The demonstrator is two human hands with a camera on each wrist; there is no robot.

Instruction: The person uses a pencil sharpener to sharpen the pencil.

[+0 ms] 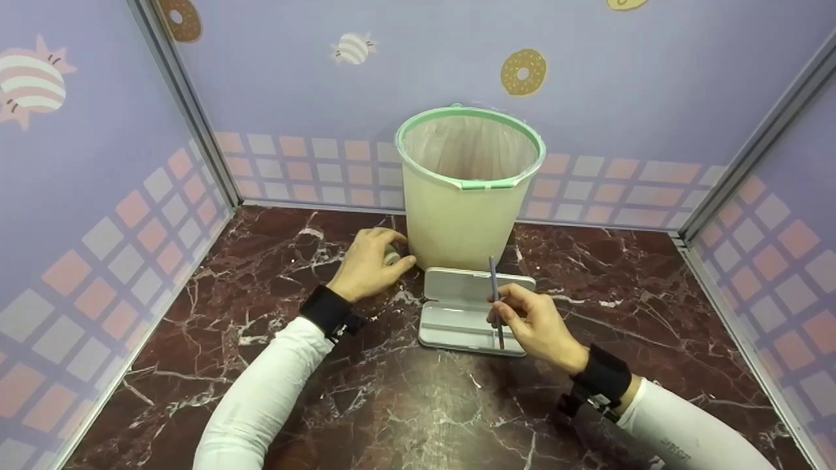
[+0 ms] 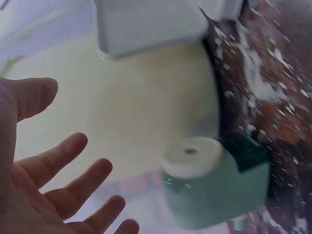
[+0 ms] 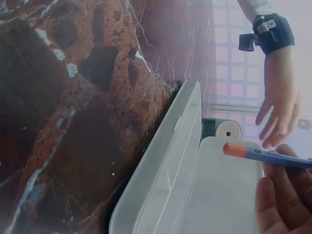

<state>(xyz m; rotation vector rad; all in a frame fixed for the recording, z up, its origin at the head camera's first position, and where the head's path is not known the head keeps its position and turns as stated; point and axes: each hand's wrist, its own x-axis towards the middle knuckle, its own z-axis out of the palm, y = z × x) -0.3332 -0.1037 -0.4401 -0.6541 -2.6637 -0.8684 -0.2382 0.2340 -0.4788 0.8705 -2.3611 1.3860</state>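
Observation:
My right hand point(image 1: 537, 324) pinches a slim blue pencil point(image 1: 493, 277) with an orange-red end, held upright above an open grey pencil case point(image 1: 444, 336). The case lies with its lid point(image 1: 450, 285) raised and leaning back toward the bin; its lower tray has a divider. In the left wrist view, my left hand point(image 2: 63, 190) has its fingers spread and slightly bent. A green pencil sharpener point(image 2: 214, 190) with a round white, holed face stands beside them, apart from the fingers. From the head view, that hand partly hides the sharpener point(image 1: 391, 255).
A tall cream waste bin point(image 1: 460, 225) with a green rim and a clear liner stands behind the pencil case, against the back wall. Patterned panels point(image 1: 294, 85) enclose the dark red marbled tabletop point(image 1: 392, 418) on the left, back and right.

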